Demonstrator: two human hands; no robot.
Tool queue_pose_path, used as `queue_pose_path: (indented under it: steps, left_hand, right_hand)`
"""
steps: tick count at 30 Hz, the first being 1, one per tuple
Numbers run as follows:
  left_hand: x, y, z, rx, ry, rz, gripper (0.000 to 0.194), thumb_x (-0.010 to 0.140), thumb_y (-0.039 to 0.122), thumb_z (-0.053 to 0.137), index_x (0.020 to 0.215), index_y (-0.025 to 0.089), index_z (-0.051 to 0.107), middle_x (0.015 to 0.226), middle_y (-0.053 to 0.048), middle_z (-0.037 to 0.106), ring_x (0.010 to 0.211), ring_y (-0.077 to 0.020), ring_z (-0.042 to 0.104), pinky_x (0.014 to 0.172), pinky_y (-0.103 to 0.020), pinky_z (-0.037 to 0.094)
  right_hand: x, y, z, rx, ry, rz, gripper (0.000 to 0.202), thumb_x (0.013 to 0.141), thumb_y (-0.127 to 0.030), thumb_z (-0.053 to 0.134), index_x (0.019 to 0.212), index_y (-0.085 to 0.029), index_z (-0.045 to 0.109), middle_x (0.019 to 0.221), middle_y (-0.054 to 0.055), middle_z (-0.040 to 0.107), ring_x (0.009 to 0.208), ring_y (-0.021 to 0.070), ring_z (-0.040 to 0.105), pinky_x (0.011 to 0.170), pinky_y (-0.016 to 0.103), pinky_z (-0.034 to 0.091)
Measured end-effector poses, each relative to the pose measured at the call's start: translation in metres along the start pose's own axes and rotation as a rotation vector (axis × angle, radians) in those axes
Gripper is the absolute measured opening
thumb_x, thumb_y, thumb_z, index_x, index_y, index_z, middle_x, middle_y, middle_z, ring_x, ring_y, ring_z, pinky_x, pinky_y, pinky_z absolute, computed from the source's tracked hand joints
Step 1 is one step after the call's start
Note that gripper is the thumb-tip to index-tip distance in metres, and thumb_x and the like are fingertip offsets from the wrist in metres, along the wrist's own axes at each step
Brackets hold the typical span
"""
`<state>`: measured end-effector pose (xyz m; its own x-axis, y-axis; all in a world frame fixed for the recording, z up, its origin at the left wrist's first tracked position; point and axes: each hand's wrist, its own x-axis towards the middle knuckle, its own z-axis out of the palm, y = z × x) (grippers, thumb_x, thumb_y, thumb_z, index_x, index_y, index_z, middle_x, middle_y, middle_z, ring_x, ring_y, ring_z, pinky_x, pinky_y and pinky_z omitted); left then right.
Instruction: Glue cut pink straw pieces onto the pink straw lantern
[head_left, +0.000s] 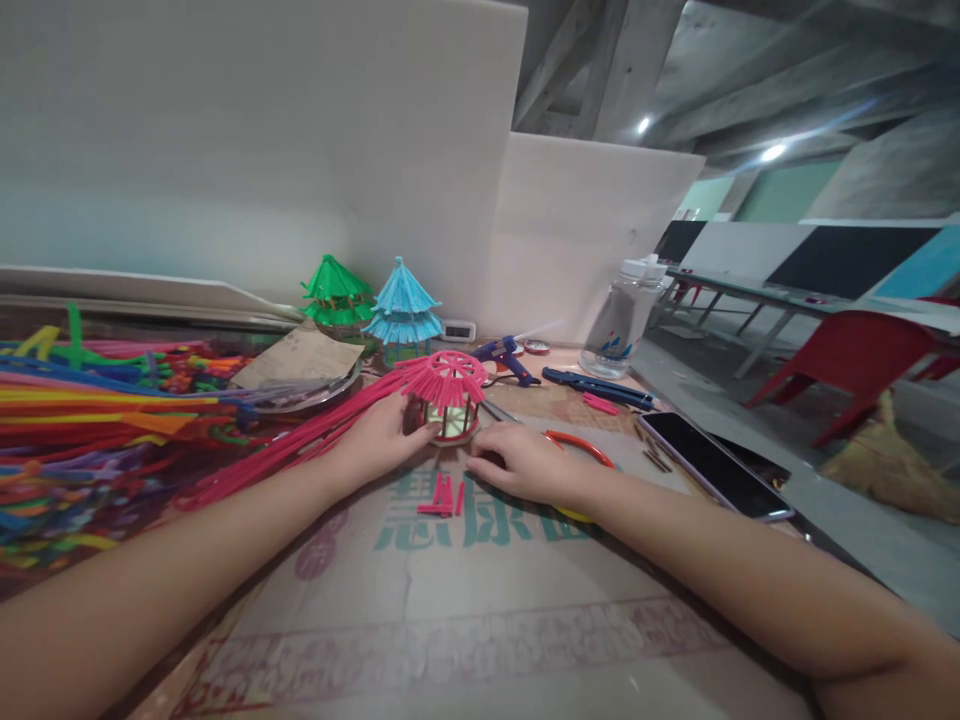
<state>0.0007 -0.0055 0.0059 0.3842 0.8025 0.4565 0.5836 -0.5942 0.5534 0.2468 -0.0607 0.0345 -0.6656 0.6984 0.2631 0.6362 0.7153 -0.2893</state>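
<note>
A small model pavilion [445,381] has a pink strip roof open at the top, brown posts and a round base. My left hand [384,438] grips its left side, with the thumb at the base. At the right of the base, my right hand [517,458] is curled with thumb and index finger drawn together; whatever may be between the tips is hidden. Several short pink strips [444,496] lie on the cardboard just in front. A bundle of long pink pipe cleaners [292,440] stretches left behind my left forearm.
Green [335,290] and blue [401,305] model pavilions stand behind. Further right are a glue gun [506,358], a blue cutter [596,387], orange-handled scissors [581,446], a water bottle [622,318] and a phone [712,465]. Colourful pipe cleaners [97,410] crowd the left side.
</note>
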Motion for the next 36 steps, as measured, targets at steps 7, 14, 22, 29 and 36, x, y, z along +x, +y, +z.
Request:
queue_pose_path:
  steps: [7, 14, 22, 29, 36]
  left_hand:
    - [0.0, -0.001, -0.002, 0.006, 0.008, 0.07, 0.014, 0.09, 0.034, 0.055, 0.095, 0.022, 0.061, 0.096, -0.01, 0.071, 0.1, -0.0317, 0.068, 0.093, -0.046, 0.054]
    - [0.002, -0.006, -0.003, 0.015, -0.043, 0.124, 0.022, 0.093, 0.029, 0.051, 0.107, 0.019, 0.064, 0.108, -0.012, 0.072, 0.104, -0.029, 0.067, 0.106, -0.049, 0.051]
    - [-0.001, -0.004, -0.005, 0.23, -0.01, 0.15, 0.023, 0.089, 0.021, 0.054, 0.108, 0.017, 0.067, 0.118, -0.016, 0.069, 0.119, -0.0346, 0.06, 0.109, -0.055, 0.049]
    - [-0.001, 0.006, -0.008, 0.257, -0.007, 0.254, 0.029, 0.091, 0.018, 0.053, 0.117, 0.017, 0.068, 0.124, -0.015, 0.069, 0.128, -0.0337, 0.058, 0.117, -0.055, 0.045]
    - [-0.002, 0.001, -0.007, 0.272, 0.024, 0.284, 0.03, 0.089, 0.017, 0.056, 0.117, 0.017, 0.067, 0.126, -0.015, 0.069, 0.125, -0.0328, 0.061, 0.113, -0.055, 0.049]
  right_hand:
    - [-0.002, -0.001, -0.002, 0.101, 0.022, 0.059, 0.021, 0.099, -0.029, 0.063, 0.083, -0.017, 0.07, 0.08, 0.004, 0.071, 0.073, 0.0165, 0.059, 0.069, 0.027, 0.041]
    - [-0.003, 0.0, -0.005, 0.649, 0.231, 0.27, 0.061, 0.098, -0.075, 0.046, 0.077, -0.02, 0.063, 0.06, -0.003, 0.053, 0.057, 0.0143, 0.049, 0.058, 0.027, 0.038]
    - [0.001, -0.013, -0.009, 0.873, 0.392, 0.346, 0.062, 0.082, -0.083, 0.063, 0.073, -0.022, 0.056, 0.064, -0.003, 0.053, 0.059, 0.0134, 0.047, 0.058, 0.028, 0.04]
    - [-0.006, -0.022, -0.004, 0.877, 0.322, 0.344, 0.046, 0.09, -0.063, 0.067, 0.074, -0.021, 0.056, 0.064, -0.005, 0.051, 0.058, 0.0116, 0.044, 0.058, 0.026, 0.037]
    - [-0.006, -0.021, -0.004, 0.807, 0.298, 0.328, 0.039, 0.093, -0.054, 0.064, 0.073, -0.021, 0.056, 0.065, -0.005, 0.052, 0.06, 0.0117, 0.046, 0.059, 0.026, 0.035]
